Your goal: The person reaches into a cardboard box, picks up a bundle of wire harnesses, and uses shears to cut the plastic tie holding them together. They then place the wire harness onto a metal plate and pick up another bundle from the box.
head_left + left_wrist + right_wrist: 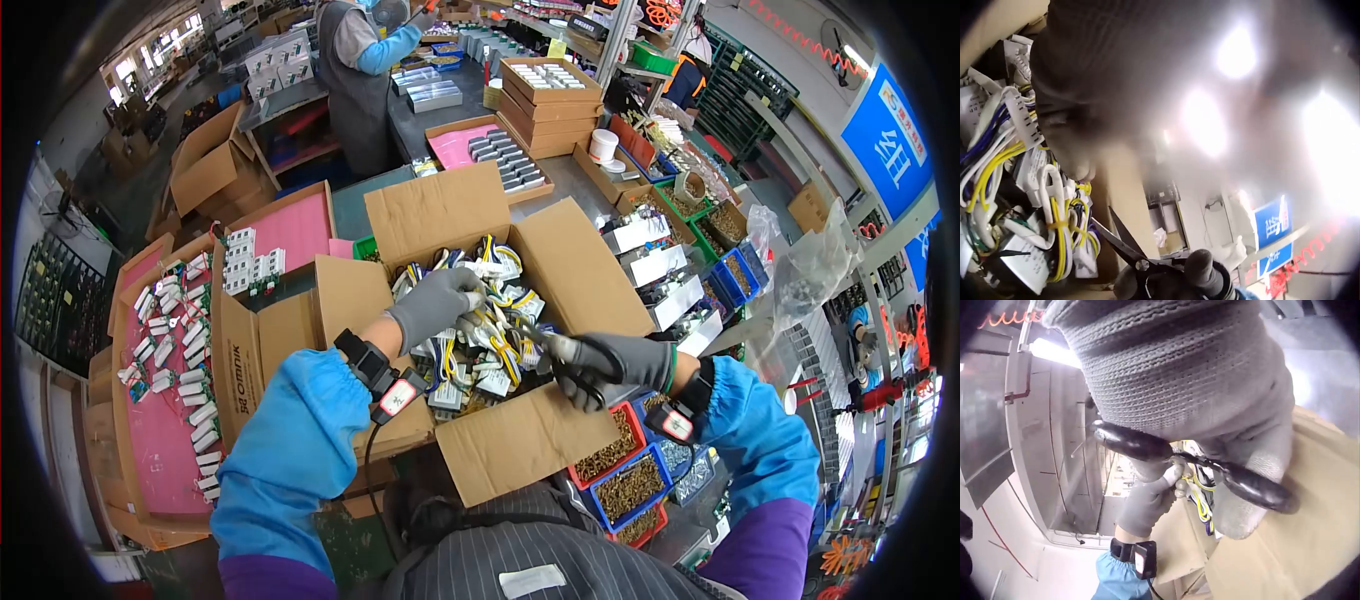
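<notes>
Left grip [437, 305] — grey glove, blue sleeve — fingers curled round a clump of wire harnesses [492, 335] in the open cardboard box [575, 265]. The box sits in front of the person, its flaps folded out, with grey counter [572, 180] showing behind it. The harnesses are a loose pile of white connectors with yellow, blue and white leads.

Right grip [625, 362], also gloved, is closed through the loops of black scissors [555, 352] held over the box's right half. In the left wrist view the blades stand parted in a V, tips just beside a yellow-tied bundle; contact cannot be told. In the right wrist view the handle runs under the glove.

Around: a pink tray [160, 425] with rows of small white parts lies left of the box. Blue and red bins [628, 487] of small metal pieces sit at near right. Another person [355, 70] stands at the far counter.
</notes>
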`<state>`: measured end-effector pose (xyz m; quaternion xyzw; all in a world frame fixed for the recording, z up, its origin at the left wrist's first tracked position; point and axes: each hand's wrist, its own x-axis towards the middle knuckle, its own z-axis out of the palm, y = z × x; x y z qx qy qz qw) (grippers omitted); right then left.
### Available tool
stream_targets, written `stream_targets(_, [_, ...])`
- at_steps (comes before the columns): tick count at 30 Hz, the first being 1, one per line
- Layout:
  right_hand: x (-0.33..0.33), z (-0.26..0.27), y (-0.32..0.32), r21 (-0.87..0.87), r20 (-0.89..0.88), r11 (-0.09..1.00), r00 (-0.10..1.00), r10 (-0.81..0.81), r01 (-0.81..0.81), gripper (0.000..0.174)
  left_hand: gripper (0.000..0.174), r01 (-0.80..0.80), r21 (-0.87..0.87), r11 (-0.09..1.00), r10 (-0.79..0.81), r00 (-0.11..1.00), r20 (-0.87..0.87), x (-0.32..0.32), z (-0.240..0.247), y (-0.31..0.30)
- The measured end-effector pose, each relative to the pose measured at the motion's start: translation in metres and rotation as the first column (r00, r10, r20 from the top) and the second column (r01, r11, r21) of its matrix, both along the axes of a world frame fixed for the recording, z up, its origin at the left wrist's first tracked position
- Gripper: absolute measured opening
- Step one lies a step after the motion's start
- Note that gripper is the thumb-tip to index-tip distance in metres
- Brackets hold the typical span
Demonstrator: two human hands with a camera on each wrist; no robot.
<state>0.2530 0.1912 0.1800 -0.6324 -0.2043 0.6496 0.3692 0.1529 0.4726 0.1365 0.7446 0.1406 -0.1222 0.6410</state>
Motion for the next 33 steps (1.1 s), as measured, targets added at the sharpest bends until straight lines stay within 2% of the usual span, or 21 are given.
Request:
stream_targets(2, [-0.004, -0.009, -0.004, -0.037, -0.038, 0.999, 0.999, 0.031, -0.032, 0.065, 0.019, 0.011, 0.066, 0.998, -0.009, 1.0, -0.028, -0.011, 0.005, -0.011])
stream_targets(4, [-0.006, -0.012, -0.002, -0.062, -0.098, 0.997, 0.994, 0.05, -0.056, 0.065, 0.018, 0.167, 0.279, 0.946, -0.168, 0.986, -0.022, -0.017, 0.004, -0.02])
stream_targets(5, [-0.007, -0.009, 0.001, -0.041, -0.114, 0.997, 0.992, 0.058, -0.063, 0.064, 0.016, 0.168, 0.383, 0.908, -0.183, 0.983, 0.004, -0.02, 0.004, -0.026])
stream_targets(8, [-0.013, -0.011, 0.008, -0.015, -0.073, 0.999, 0.997, 0.027, -0.028, 0.068, 0.016, 0.191, 0.484, 0.854, -0.235, 0.971, 0.032, -0.021, -0.008, -0.034])
stream_targets(9, [-0.014, -0.017, 0.01, -0.02, -0.098, 1.0, 0.995, 0.01, -0.011, 0.067, 0.019, 0.159, 0.581, 0.798, -0.247, 0.966, 0.076, -0.023, -0.011, -0.036])
stream_targets(10, [-0.012, -0.019, 0.009, -0.021, -0.098, 1.0, 0.995, 0.01, -0.012, 0.067, 0.019, 0.158, 0.58, 0.799, -0.246, 0.966, 0.076, -0.023, -0.017, -0.038])
stream_targets(12, [-0.009, -0.017, 0.01, -0.04, -0.055, 0.996, 0.996, 0.074, -0.076, 0.063, 0.021, 0.064, 0.708, 0.703, -0.265, 0.948, 0.177, -0.024, -0.027, -0.042])
stream_targets(13, [-0.011, -0.017, 0.011, -0.042, -0.056, 0.996, 0.996, 0.075, -0.077, 0.063, 0.022, 0.059, 0.647, 0.76, -0.209, 0.965, 0.158, -0.024, -0.028, -0.043])
stream_targets(19, [-0.019, -0.019, 0.019, -0.044, 0.022, 0.998, 0.999, 0.045, -0.044, 0.07, 0.024, 0.027, 0.631, 0.776, -0.173, 0.97, 0.172, -0.025, -0.036, -0.043])
stream_targets(21, [-0.026, -0.022, 0.021, -0.005, 0.17, 1.0, 0.985, 0.021, -0.021, 0.071, 0.025, 0.016, 0.636, 0.771, -0.163, 0.971, 0.173, -0.025, -0.036, -0.043])
stream_targets(23, [-0.029, -0.02, 0.019, 0.023, 0.182, 1.0, 0.983, 0.005, -0.009, 0.07, 0.026, 0.007, 0.644, 0.765, -0.156, 0.972, 0.174, -0.025, -0.036, -0.042])
stream_targets(25, [-0.031, -0.021, 0.018, 0.051, 0.192, 0.999, 0.981, -0.009, -0.001, 0.07, 0.026, -0.049, 0.51, 0.859, -0.074, 0.973, 0.217, -0.03, -0.035, -0.041])
stream_targets(29, [-0.035, -0.022, 0.014, 0.067, 0.238, 0.998, 0.971, -0.026, 0.01, 0.068, 0.023, -0.087, 0.556, 0.827, -0.105, 0.947, 0.305, -0.031, -0.038, -0.044])
stream_targets(31, [-0.038, -0.021, 0.014, 0.076, 0.27, 0.997, 0.962, -0.025, 0.004, 0.067, 0.024, -0.026, 0.188, 0.982, 0.033, 0.999, -0.034, -0.03, -0.023, -0.043])
stream_targets(33, [-0.043, -0.023, 0.011, 0.153, 0.355, 0.988, 0.933, -0.054, -0.001, 0.061, 0.024, -0.051, 0.135, 0.99, 0.053, 0.999, -0.014, -0.029, -0.025, -0.044])
